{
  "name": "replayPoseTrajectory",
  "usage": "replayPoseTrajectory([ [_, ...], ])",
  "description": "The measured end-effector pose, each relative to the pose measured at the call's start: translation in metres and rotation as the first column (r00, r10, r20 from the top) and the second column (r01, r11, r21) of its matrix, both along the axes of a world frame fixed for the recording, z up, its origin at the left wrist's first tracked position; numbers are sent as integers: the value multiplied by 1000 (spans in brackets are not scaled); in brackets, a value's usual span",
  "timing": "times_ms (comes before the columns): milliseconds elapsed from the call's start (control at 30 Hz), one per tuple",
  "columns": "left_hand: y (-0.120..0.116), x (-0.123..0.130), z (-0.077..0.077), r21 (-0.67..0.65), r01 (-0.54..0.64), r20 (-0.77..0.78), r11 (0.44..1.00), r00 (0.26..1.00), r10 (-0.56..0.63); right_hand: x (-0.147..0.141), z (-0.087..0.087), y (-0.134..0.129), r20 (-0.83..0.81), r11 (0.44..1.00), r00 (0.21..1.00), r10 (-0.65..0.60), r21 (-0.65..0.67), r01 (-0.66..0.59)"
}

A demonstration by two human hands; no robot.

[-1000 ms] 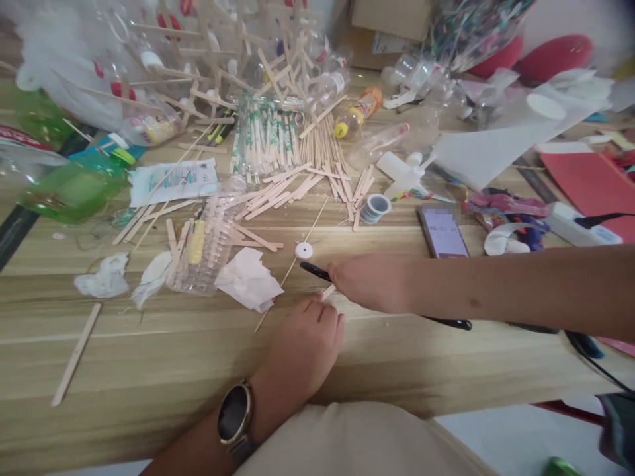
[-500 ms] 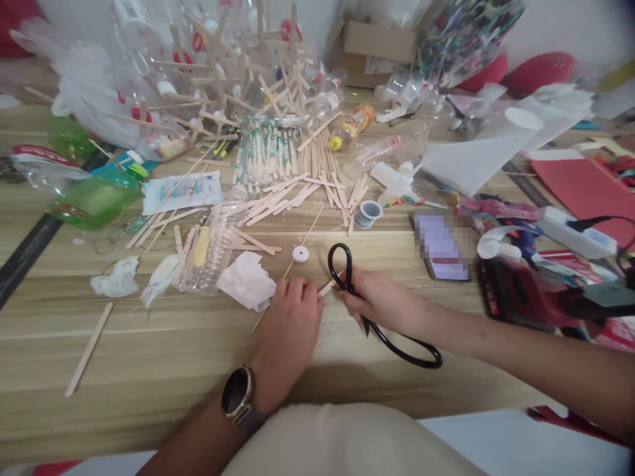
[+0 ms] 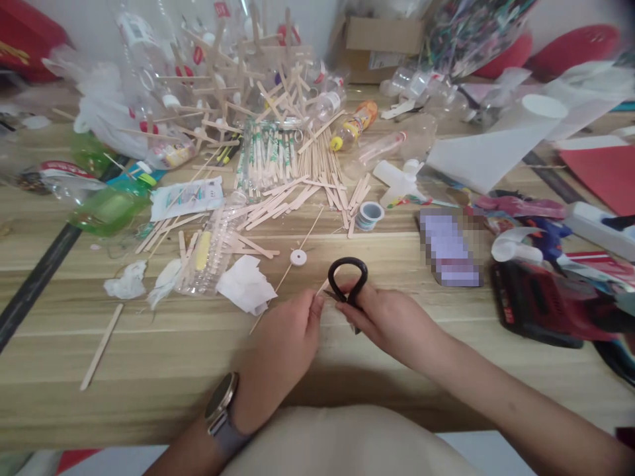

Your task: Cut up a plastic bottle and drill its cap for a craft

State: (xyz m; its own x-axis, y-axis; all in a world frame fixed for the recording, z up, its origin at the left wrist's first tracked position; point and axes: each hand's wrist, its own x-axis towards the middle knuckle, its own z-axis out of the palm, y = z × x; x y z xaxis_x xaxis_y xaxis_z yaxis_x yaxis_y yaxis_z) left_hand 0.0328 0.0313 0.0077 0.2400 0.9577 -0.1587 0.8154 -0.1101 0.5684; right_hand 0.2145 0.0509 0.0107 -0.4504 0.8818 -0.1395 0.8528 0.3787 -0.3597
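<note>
My right hand (image 3: 381, 314) is closed around scissors with black loop handles (image 3: 364, 268); one loop stands up above the fingers, and a dark blade points at my left fingertips. My left hand (image 3: 290, 330), a watch on its wrist, pinches a pale wooden craft stick (image 3: 325, 285). The stick's end shows between the two hands, beside the blade; the rest is hidden. Just beyond my left hand, a thin wooden skewer (image 3: 310, 231) passes through or under a small white disc (image 3: 297, 258). A crumpled white tissue (image 3: 247, 285) lies left of it.
Craft sticks (image 3: 278, 205) lie scattered farther back, before a jumble of plastic bottles and sticks. A wire spool (image 3: 370, 215), a phone (image 3: 449, 248) and a red-black power tool (image 3: 536, 304) are to the right. One loose stick (image 3: 102, 347) lies at left.
The scissors have turned in my right hand, their raised loop showing wider and a blade now near my left fingertips. My left hand has rolled, bringing its thumb into view.
</note>
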Motion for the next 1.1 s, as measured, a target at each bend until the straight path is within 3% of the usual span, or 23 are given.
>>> replayPoseTrajectory([
  [67,0,0,1,49,11,5,999,1000,-11,1,0,-1,48,982,999,26,183,-34],
  [167,1,1,1,191,39,-62,981,998,-28,0,1,0,31,902,995,98,419,-102],
  [233,3,1,0,313,65,-103,947,994,-34,-1,1,1,-4,853,989,147,507,-125],
  [300,4,1,-1,425,86,-125,901,992,-36,-4,0,4,-84,845,986,143,529,-78],
  [367,5,1,-3,531,103,-137,841,990,-36,-6,-2,6,-263,913,962,72,406,42],
  [433,6,1,-5,606,120,-145,786,989,-39,-8,-3,8,-468,987,882,-53,110,117],
  [500,8,0,-6,630,134,-144,765,988,-54,-8,-5,10,-573,986,804,-159,-130,102],
  [567,10,-1,-6,599,137,-139,789,988,-66,-6,-8,12,-567,992,814,-126,-91,90],
  [667,12,-3,-2,478,137,-101,868,990,-100,-1,-14,14,-416,964,905,86,266,30],
  [733,13,-5,0,416,143,-86,898,989,-117,0,-16,15,-373,938,918,138,347,0],
  [767,13,-5,0,411,147,-87,900,989,-122,-1,-16,15,-409,955,906,108,295,20],
  [833,13,-5,1,440,153,-101,885,988,-121,-3,-14,13,-537,997,843,-31,42,63],
  [900,13,-5,1,466,157,-109,871,987,-119,-6,-13,12,-622,980,766,-161,-195,48],
  [933,13,-5,1,461,158,-116,873,986,-118,-7,-14,11,-632,976,755,-171,-215,42],
  [1000,14,-6,1,427,165,-129,889,984,-120,-7,-18,11,-580,998,813,-54,-16,55],
  [1100,16,-9,4,371,184,-146,910,979,-139,-4,-23,11,-393,934,909,136,356,14],
])
